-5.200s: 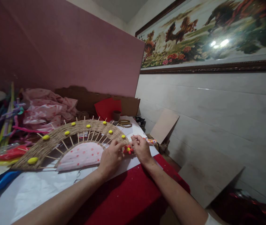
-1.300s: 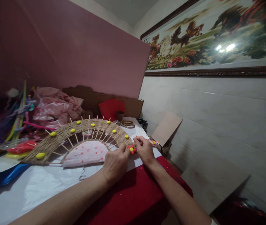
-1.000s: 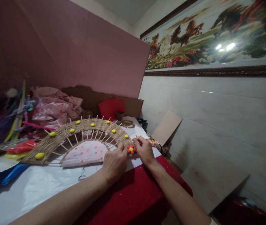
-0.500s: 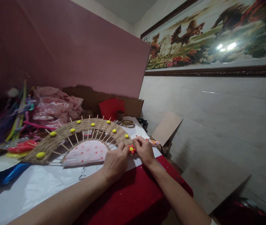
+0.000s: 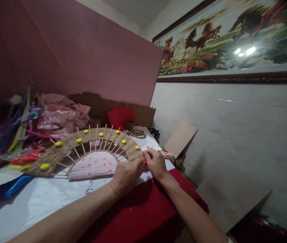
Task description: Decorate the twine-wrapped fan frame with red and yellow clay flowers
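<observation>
A half-round fan (image 5: 103,132) of woven brown twine on thin wooden sticks lies on the table, dotted with several yellow clay ovals. Its inner half circle (image 5: 94,166) is covered with pink dotted cloth. At the fan's right end, a small red clay flower (image 5: 144,163) shows only in part between my hands. My left hand (image 5: 127,176) is closed, thumb and fingertips against the flower from the left. From the right, my right hand (image 5: 155,164) is closed in a pinch at the flower's upper edge. The fingertips hide most of the petals and the flower's centre.
Scissors (image 5: 139,134) and a small brown cup (image 5: 130,125) stand behind the fan, near red sheets (image 5: 120,116). Crumpled pink cloth (image 5: 62,113) and colourful pipe cleaners (image 5: 23,125) are piled at left. A red cloth (image 5: 143,206) covers the table's front edge; a wall rises at right.
My left hand has shifted right, its thumb now over the flower. The flower's yellow centre, visible before, is now covered. My right hand stays nearly in place.
</observation>
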`<control>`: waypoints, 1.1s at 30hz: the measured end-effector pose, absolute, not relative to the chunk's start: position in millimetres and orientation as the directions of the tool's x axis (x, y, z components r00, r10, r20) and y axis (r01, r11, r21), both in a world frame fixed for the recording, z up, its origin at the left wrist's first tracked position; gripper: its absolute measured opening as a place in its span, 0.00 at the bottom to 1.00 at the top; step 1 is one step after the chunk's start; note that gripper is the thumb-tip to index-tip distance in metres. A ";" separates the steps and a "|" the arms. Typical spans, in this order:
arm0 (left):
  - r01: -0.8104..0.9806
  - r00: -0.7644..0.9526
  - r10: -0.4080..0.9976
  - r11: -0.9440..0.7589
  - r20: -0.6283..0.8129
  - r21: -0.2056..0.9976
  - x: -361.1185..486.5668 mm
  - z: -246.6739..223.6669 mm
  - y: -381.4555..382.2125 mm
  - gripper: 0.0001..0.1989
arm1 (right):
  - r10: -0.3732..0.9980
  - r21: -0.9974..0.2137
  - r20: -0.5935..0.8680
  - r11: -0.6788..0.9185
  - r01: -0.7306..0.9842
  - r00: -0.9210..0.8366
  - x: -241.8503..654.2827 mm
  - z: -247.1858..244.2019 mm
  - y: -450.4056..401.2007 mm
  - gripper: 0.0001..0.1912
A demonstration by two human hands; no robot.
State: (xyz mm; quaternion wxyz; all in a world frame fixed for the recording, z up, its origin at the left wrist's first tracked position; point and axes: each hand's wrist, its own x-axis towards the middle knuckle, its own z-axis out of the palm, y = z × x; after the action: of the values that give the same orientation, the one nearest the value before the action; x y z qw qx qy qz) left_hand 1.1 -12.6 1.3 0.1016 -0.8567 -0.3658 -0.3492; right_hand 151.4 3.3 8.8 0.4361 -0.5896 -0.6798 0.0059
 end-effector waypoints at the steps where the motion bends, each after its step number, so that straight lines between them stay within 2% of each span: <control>1: 0.695 0.477 0.552 -0.713 0.684 0.090 0.8 1.4 -12.7 0.10 | 0.807 -0.517 0.586 0.304 0.800 0.072 151.4 9.0 3.0 0.14; 10: 0.642 0.353 0.574 -0.723 0.739 0.255 2.1 2.6 -10.1 0.10 | 0.815 -0.483 0.576 0.280 0.830 0.060 151.3 7.8 2.4 0.14; 12: 0.605 0.345 0.554 -0.748 0.758 0.271 2.8 2.1 -8.3 0.13 | 0.817 -0.482 0.573 0.276 0.831 0.062 151.3 8.3 2.0 0.14; 21: 0.489 0.314 0.454 -0.830 0.834 0.268 4.8 2.8 -5.7 0.22 | 0.814 -0.465 0.578 0.274 0.842 0.054 151.4 7.8 2.3 0.13; 33: 0.474 0.239 0.404 -0.842 0.883 0.257 6.4 -1.9 -2.4 0.22 | 0.815 -0.480 0.575 0.270 0.835 0.067 150.9 8.3 1.9 0.13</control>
State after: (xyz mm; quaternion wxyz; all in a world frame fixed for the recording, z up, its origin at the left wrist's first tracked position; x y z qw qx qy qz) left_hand 6.4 -2.4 -1.9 0.0320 -0.7866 -0.2790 -0.5500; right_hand 150.9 1.9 8.3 0.4105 -0.6041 -0.6829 -0.0118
